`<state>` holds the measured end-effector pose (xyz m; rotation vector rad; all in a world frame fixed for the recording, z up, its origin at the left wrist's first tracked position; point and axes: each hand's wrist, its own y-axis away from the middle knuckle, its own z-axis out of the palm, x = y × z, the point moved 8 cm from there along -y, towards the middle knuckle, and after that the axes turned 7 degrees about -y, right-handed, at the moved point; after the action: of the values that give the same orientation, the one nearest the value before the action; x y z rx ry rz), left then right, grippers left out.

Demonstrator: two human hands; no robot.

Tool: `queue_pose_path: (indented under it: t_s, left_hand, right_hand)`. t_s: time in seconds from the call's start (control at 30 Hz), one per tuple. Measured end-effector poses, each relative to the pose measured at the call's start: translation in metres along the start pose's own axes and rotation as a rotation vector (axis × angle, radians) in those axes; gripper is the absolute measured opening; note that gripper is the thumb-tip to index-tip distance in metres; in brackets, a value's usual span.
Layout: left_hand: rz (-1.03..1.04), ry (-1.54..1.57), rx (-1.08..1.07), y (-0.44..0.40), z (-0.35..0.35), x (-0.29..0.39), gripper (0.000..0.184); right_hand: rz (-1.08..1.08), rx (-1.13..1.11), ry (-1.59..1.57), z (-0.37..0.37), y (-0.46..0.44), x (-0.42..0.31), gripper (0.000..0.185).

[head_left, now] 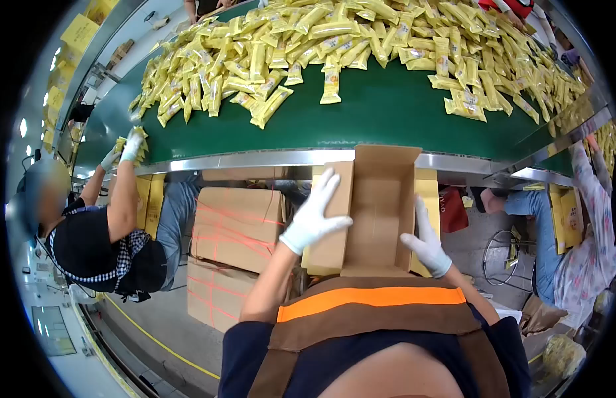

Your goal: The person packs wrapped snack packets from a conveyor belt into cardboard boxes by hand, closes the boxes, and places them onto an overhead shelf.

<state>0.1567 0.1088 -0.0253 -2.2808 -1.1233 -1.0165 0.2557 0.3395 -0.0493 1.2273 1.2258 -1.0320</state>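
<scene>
**While Two Gloved Hands Frame an Open Box, Yellow Packets Heap Beyond**

In the head view, the cardboard box (381, 212) sits at center, just right of the middle, its top open and its bare inner bottom showing. The left hand (318, 215) has an open grip, fingers spread against the left flap; the right hand (428, 245) is also open, thumb and fingers parted around the right wall. How firmly either presses, I cannot tell.

If one hand pushed harder than the other, the box could skew or slide on the yellow carton (427, 186) beneath. A flap folding inward could block the opening, and packets (331, 83) near the edge of the heap could slip if knocked.

The box is stiff, matte brown board, long and rectangular. Across the top of the frame, the packets are slim, glossy and crinkled, on a smooth green surface (255, 136) with a shiny metal edge (241, 161). At left of center, brown cartons (231, 222) wear thin red strapping; farther left, a co-worker (89, 249) handles packets in white gloves.
</scene>
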Motion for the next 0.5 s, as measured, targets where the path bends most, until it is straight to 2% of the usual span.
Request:
queue_pose_path:
  t_s: [0.03,0.1,0.13,0.23,0.27,0.3,0.37,0.4,0.43,0.47,0.5]
  left_hand:
    - [-0.037,-0.022,-0.018,0.008,0.018,-0.009,0.09]
    - [-0.029,0.246,-0.018,0.011,0.054,-0.017,0.088]
    - [-0.056,0.4,-0.008,0.009,0.063,-0.016,0.085]
    - [-0.062,0.234,-0.027,0.007,0.062,-0.022,0.086]
    - [-0.128,-0.094,-0.001,0.005,0.034,-0.01,0.082]
    - [-0.068,-0.411,0.024,-0.004,0.01,0.0,0.079]
    - [0.03,-0.611,0.177,-0.027,-0.049,0.007,0.067]
    - [0.062,-0.63,0.393,-0.038,-0.08,-0.012,0.066]
    - [0.09,-0.645,0.607,-0.046,-0.111,-0.035,0.066]
    - [-0.08,-0.575,0.698,-0.059,-0.144,-0.072,0.065]
    - [-0.142,-0.454,0.853,-0.065,-0.173,-0.122,0.069]
  right_hand:
    - [0.024,0.012,-0.032,0.001,0.002,0.0,0.092]
    - [0.065,0.037,-0.093,0.001,0.001,0.002,0.092]
    - [0.07,0.028,0.047,-0.006,0.001,0.0,0.086]
    - [0.087,-0.084,0.615,-0.032,-0.014,-0.035,0.074]
    - [-0.193,0.037,0.767,-0.051,-0.037,-0.068,0.066]
    - [-0.475,0.157,0.906,-0.066,-0.067,-0.106,0.059]
    - [-0.474,0.227,0.852,-0.086,-0.141,-0.18,0.049]
    - [-0.65,0.216,0.872,-0.089,-0.185,-0.206,0.045]
    - [-0.659,0.16,0.947,-0.099,-0.24,-0.21,0.046]
    - [-0.553,0.086,0.989,-0.104,-0.3,-0.212,0.053]
    - [-0.306,-0.029,0.999,-0.126,-0.368,-0.196,0.065]
